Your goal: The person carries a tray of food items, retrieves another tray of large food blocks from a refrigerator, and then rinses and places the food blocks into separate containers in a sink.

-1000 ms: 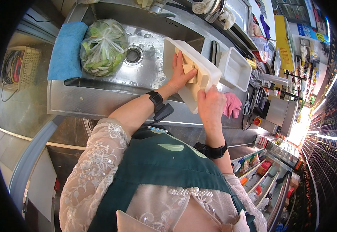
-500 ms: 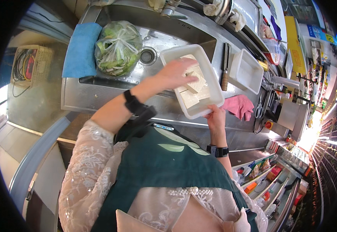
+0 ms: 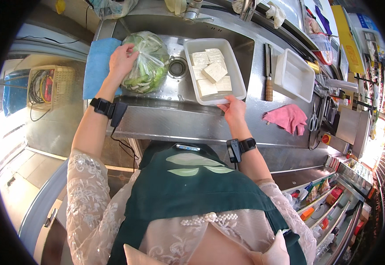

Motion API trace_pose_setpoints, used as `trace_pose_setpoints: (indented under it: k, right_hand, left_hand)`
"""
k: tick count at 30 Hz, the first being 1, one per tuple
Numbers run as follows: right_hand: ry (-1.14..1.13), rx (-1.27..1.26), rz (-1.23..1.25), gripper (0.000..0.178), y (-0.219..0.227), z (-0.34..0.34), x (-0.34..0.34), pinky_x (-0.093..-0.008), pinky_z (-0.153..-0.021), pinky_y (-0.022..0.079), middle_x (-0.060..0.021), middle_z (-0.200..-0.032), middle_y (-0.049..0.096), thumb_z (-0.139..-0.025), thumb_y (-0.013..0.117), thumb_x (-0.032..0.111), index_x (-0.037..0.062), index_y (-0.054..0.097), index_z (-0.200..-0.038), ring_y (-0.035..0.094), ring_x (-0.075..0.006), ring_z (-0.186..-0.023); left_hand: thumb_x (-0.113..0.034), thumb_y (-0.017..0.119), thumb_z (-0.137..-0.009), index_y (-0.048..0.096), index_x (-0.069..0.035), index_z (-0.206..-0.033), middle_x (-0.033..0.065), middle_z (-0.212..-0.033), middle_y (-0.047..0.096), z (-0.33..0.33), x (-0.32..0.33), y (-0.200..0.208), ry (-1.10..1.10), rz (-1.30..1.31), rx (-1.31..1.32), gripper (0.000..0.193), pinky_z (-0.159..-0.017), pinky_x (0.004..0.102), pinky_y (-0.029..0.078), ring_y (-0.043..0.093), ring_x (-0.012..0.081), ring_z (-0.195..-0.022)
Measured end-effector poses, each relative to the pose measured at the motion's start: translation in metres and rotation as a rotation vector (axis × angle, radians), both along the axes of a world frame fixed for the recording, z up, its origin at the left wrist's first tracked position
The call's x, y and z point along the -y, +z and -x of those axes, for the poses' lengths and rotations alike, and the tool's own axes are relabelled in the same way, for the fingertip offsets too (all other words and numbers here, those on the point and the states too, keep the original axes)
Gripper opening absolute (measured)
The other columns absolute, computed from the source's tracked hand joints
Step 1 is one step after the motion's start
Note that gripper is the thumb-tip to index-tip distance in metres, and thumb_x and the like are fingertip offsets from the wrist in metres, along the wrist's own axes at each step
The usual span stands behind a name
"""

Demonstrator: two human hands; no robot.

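A clear plastic bag (image 3: 150,73) of cut green leafy vegetables sits knotted in the left part of the sink. My left hand (image 3: 122,61) is at the bag's left side, its fingers curled and pinching the plastic. To the right, a white plastic tub (image 3: 238,79) holds several pale blocks of tofu (image 3: 208,87). One tofu block rests tilted on top of the others. My right hand (image 3: 234,114) grips the tub's near rim, with the thumb on the edge and the other fingers partly hidden.
A blue towel (image 3: 97,68) drapes over the sink's left edge beside the drain (image 3: 177,67). Right of the sink lie a wooden-handled knife (image 3: 268,75), another white tub (image 3: 289,84), a pink cloth (image 3: 287,118) and scissors (image 3: 313,121). A faucet (image 3: 193,11) stands behind.
My left hand has left the tofu and moved left onto the vegetable bag. The tub sits straighter and farther from me, with my right hand still on its rim.
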State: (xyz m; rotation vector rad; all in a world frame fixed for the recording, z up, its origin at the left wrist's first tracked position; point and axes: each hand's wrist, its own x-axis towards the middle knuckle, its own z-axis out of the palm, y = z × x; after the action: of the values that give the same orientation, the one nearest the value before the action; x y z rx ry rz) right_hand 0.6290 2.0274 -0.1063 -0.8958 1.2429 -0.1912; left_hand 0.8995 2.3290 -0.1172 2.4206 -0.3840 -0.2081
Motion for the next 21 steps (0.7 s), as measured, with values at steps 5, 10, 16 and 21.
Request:
trace_pose_setpoints:
  k: [5, 10, 16, 21]
  right_hand:
    - [-0.032, -0.025, -0.034, 0.022, -0.042, -0.020, -0.006, -0.0341, -0.052, 0.059, -0.0180, -0.091, 0.062, -0.084, 0.051, -0.001, -0.0118, 0.053, -0.104, 0.066, -0.0292, -0.070]
    - [-0.145, -0.071, -0.103, 0.020, -0.066, -0.026, -0.012, -0.0383, -0.055, 0.060, -0.0189, -0.093, 0.061, -0.085, 0.051, -0.001, -0.0117, 0.053, -0.102, 0.066, -0.0318, -0.071]
    - [-0.152, -0.137, -0.188, 0.022, -0.093, -0.023, -0.004, -0.0415, -0.056, 0.060, -0.0206, -0.096, 0.060, -0.086, 0.052, 0.001, -0.0097, 0.051, -0.105, 0.065, -0.0340, -0.076]
    - [-0.142, -0.097, -0.292, 0.029, -0.138, -0.012, 0.009, -0.0492, -0.071, 0.057, -0.0250, -0.109, 0.053, -0.088, 0.053, 0.004, -0.0057, 0.048, -0.115, 0.059, -0.0377, -0.095]
  left_hand:
    - [-0.028, 0.068, -0.079, 0.061, -0.010, -0.114, 0.0121, -0.104, 0.062, -0.021, 0.023, -0.010, -0.084, -0.182, 0.040, 0.040, -0.082, 0.0396, 0.049, 0.062, 0.0289, -0.095]
    - [-0.027, 0.068, -0.079, 0.060, -0.012, -0.115, 0.0133, -0.107, 0.061, -0.024, 0.039, -0.011, -0.198, -0.285, -0.032, 0.040, -0.084, 0.0414, 0.048, 0.060, 0.0327, -0.099]
    - [-0.026, 0.066, -0.082, 0.065, -0.011, -0.102, 0.0111, -0.102, 0.063, -0.033, 0.030, -0.019, -0.137, -0.312, -0.079, 0.026, -0.079, 0.0416, 0.048, 0.061, 0.0311, -0.094]
    - [-0.024, 0.068, -0.081, 0.067, -0.009, -0.092, 0.0092, -0.089, 0.066, -0.029, 0.017, -0.011, -0.062, -0.127, -0.009, 0.019, -0.071, 0.0381, 0.048, 0.062, 0.0272, -0.081]
